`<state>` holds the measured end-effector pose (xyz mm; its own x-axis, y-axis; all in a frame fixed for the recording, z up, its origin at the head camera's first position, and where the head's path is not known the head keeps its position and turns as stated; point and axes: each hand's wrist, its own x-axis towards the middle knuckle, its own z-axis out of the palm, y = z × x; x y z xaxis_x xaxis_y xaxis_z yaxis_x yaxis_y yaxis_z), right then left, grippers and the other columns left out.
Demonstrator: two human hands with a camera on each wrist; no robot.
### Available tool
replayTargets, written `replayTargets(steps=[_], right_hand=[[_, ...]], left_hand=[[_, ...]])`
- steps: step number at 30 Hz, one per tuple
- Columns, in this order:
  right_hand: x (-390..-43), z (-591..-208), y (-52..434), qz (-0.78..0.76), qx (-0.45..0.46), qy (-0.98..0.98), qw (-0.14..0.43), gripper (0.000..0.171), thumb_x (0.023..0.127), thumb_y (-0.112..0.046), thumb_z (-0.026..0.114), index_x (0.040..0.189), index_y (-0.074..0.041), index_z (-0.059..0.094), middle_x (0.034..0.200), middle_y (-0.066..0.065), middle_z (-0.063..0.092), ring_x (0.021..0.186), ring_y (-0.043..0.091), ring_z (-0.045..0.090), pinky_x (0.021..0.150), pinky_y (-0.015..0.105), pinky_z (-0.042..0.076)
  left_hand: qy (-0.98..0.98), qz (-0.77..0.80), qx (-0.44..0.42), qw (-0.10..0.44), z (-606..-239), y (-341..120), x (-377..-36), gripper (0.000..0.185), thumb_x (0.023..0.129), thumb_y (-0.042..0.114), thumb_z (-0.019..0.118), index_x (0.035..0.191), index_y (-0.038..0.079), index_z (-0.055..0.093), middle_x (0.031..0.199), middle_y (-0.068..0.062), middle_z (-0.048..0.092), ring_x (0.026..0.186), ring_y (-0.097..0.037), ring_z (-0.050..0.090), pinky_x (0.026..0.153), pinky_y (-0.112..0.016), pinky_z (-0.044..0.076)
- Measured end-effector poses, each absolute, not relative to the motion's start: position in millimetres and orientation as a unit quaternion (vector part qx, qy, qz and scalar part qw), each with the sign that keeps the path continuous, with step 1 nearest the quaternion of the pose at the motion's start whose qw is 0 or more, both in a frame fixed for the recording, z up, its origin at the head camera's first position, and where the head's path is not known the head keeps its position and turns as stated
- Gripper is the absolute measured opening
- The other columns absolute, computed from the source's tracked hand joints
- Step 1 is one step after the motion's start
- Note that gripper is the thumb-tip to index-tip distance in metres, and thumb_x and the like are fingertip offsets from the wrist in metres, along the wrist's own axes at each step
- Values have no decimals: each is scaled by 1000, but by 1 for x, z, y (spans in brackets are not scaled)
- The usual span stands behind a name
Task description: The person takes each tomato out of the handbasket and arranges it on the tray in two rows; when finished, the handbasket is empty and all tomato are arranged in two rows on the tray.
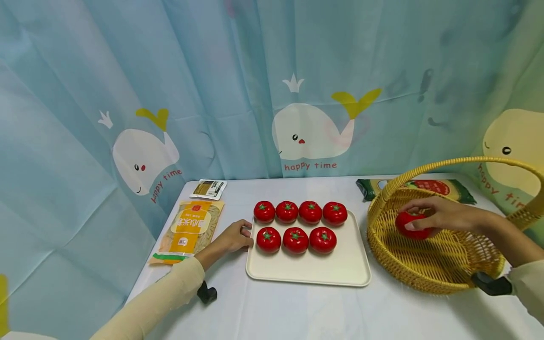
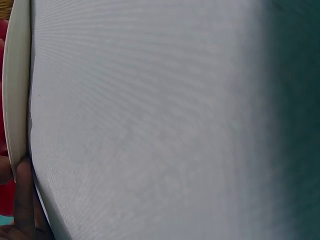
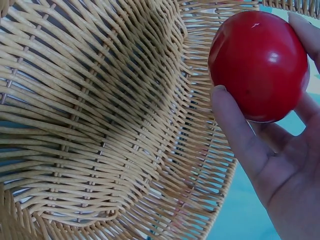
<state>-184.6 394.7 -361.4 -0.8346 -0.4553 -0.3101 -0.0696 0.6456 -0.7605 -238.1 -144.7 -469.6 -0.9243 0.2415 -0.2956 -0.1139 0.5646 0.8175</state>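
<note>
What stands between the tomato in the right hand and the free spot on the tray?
The near wall of the wicker basket lies between the held tomato and the tray, so the right hand would likely have to lift over its rim. The bare corner beside the seven tomatoes looks unobstructed.

Right hand (image 1: 442,216) gripping tomato (image 1: 411,225) in wicker basket (image 1: 429,274), left hand (image 1: 233,237) touching tray (image 1: 310,269)
</note>
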Motion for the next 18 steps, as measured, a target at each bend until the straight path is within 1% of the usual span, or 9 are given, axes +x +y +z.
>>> replayTargets(steps=[3, 5, 7, 10, 15, 18], right_hand=[[-182, -362, 393, -389, -160, 877, 232, 50, 97, -15, 63, 139, 7, 46, 122, 22, 56, 97, 11, 62, 72, 39, 64], [-181, -362, 391, -377, -164, 884, 221, 52, 96, -16, 65, 139, 6, 46, 123, 23, 56, 97, 11, 62, 71, 36, 63], [-180, -363, 390, -361, -169, 894, 206, 53, 95, -17, 67, 139, 5, 48, 125, 24, 56, 98, 14, 61, 71, 33, 62], [-178, -364, 389, -322, -175, 914, 174, 54, 92, -21, 69, 138, 1, 51, 126, 21, 58, 100, 14, 58, 71, 28, 59], [-173, -365, 388, -295, -183, 928, 134, 53, 91, -21, 71, 137, -2, 54, 124, 17, 61, 98, 3, 56, 72, 24, 55], [-170, -364, 386, -302, -173, 929, 125, 52, 92, -21, 71, 137, -2, 54, 123, 17, 62, 97, 5, 57, 71, 24, 55]], left_hand=[[865, 464, 39, 189, -470, -145, -239, 49, 76, -3, 71, 123, -1, 56, 89, -8, 57, 70, -16, 59, 62, -27, 61], [864, 464, 39, 190, -470, -145, -238, 49, 76, -3, 71, 123, -1, 56, 89, -8, 57, 70, -16, 58, 62, -27, 61], [864, 464, 38, 191, -470, -145, -238, 49, 76, -3, 71, 123, -1, 56, 90, -8, 57, 70, -16, 59, 62, -27, 61], [864, 463, 37, 192, -468, -145, -237, 48, 77, -2, 71, 123, -1, 56, 89, -8, 57, 70, -16, 59, 63, -27, 61], [865, 462, 36, 192, -469, -144, -238, 48, 77, -3, 71, 122, 0, 56, 89, -8, 57, 70, -16, 59, 63, -27, 60], [864, 463, 35, 192, -470, -144, -238, 48, 77, -3, 71, 122, 0, 56, 90, -9, 57, 71, -16, 59, 63, -28, 61]])
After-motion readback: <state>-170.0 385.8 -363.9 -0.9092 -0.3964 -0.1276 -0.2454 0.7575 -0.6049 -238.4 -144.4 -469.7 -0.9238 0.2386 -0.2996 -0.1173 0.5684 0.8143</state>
